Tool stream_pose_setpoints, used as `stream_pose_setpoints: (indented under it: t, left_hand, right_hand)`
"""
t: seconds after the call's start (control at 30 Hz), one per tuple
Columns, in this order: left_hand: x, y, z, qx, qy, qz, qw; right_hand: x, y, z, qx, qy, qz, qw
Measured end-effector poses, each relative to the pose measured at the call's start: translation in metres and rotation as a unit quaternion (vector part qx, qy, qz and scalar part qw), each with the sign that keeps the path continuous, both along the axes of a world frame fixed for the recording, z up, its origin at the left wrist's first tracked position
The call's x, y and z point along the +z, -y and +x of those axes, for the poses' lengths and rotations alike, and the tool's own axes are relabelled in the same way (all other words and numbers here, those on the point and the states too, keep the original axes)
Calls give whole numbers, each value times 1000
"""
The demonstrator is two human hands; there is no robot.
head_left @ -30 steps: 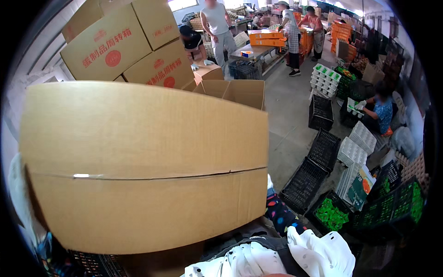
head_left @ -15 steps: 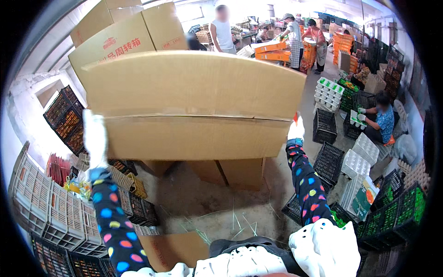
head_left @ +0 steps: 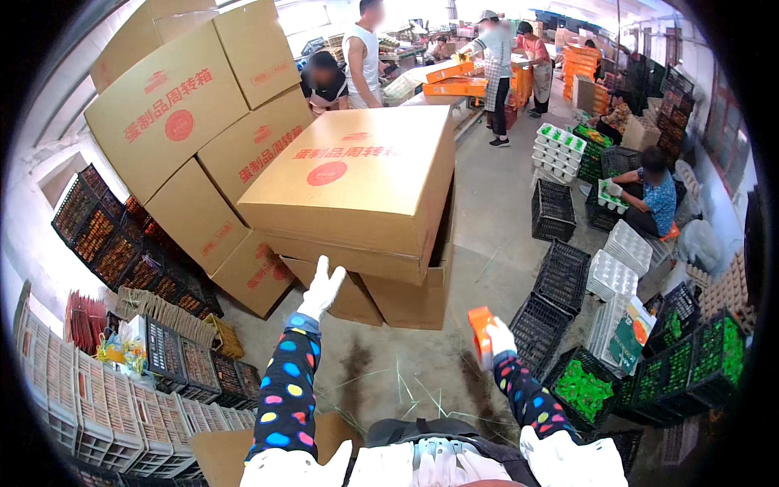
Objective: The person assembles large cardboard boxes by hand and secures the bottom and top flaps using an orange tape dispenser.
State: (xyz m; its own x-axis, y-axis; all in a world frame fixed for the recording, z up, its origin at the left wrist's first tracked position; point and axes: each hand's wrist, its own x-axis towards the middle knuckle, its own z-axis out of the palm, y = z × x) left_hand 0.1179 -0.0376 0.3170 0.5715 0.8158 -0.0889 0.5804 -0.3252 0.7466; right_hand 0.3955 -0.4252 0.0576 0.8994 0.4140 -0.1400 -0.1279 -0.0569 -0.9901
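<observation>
A large brown cardboard box (head_left: 357, 183) with red print rests on top of a lower open box (head_left: 406, 296) in front of me. My left hand (head_left: 321, 290), in a white glove, reaches forward with fingers apart and touches the front lower edge of the top box. My right hand (head_left: 497, 335), also gloved, is held lower and to the right, closed around a small orange tool (head_left: 480, 326) that looks like a tape dispenser. Both forearms wear dark sleeves with coloured dots.
More printed cardboard boxes (head_left: 182, 122) are stacked at the left. Black crates (head_left: 560, 280) and white egg trays (head_left: 625, 252) stand at the right, beside a seated person (head_left: 649, 195). Several people (head_left: 361, 57) work at the back. White crates (head_left: 73, 398) fill the lower left.
The big box has gone from right in front of my face down onto the lower box. My hands have come off its sides; the right now holds the orange tool.
</observation>
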Motion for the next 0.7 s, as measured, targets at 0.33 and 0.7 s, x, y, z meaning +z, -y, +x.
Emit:
stream_pose_setpoints:
  t: [0.33, 0.7]
  left_hand:
    - [-73, 62, -103, -72, -184, 9, 980]
    - [-164, 271, -486, 181, -353, -34, 918]
  right_hand:
    - [-91, 146, -67, 29, -175, -154, 972]
    - [-82, 187, -87, 156, -227, -195, 942]
